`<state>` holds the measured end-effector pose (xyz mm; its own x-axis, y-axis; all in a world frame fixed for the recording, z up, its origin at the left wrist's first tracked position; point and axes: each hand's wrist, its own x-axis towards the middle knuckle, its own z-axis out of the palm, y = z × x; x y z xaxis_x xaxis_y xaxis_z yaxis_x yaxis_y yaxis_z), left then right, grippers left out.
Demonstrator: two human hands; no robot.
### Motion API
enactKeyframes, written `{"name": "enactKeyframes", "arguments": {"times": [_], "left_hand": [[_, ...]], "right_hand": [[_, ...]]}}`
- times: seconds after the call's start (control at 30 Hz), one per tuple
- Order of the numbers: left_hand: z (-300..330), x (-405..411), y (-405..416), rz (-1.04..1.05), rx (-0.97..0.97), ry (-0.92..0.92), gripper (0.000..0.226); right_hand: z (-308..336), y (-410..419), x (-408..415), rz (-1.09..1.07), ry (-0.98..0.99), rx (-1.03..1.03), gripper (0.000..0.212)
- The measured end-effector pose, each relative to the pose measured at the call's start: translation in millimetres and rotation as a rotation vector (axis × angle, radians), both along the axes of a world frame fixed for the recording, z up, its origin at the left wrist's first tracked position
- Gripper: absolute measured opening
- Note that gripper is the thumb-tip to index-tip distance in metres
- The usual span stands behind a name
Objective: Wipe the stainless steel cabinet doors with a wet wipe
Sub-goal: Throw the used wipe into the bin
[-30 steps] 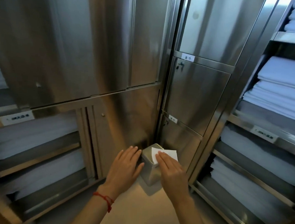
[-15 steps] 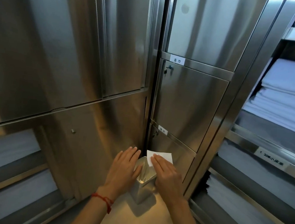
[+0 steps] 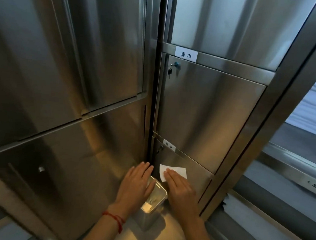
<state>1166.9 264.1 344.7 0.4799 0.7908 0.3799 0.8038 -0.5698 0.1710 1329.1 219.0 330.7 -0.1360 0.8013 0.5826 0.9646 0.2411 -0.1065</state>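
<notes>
My right hand lies flat with straight fingers on a white wet wipe, pressing it against the lowest stainless steel door of the right-hand cabinet. My left hand, a red string at its wrist, has straight fingers and rests on the rim of a small open steel bin that stands on the floor in the corner. Above the wipe is a larger labelled door with a small latch and lock. The left cabinet's doors fill the left half.
Open shelves with folded white linen run along the right edge behind a steel post. Both cabinets meet at a dark vertical gap. The tan floor shows between my forearms.
The view has moved closer and to the right. My right hand has carried the wipe off the bin's top onto the lowest right-hand door. My left hand stays at the bin, now open-topped.
</notes>
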Motion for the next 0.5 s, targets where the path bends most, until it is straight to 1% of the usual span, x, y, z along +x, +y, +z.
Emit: {"name": "enactKeyframes", "arguments": {"times": [0.07,0.1,0.3,0.5], "left_hand": [[-7.0,-0.5,29.0,-0.029,-0.024,0.008,0.070],[-10.5,-1.1,43.6,-0.045,-0.023,0.005,0.071],[-29.6,-2.3,116.2,-0.095,-0.068,0.026,0.072],[-60.6,-3.2,149.7,-0.132,-0.134,0.018,0.072]], "right_hand": [[-7.2,23.9,-0.7,-0.026,-0.007,-0.013,0.070],[-10.7,35.5,-2.2,-0.037,-0.010,-0.023,0.070],[-30.2,97.6,-12.5,-0.091,0.040,-0.061,0.069],[-58.8,128.9,-11.5,-0.084,0.025,-0.115,0.067]]}}
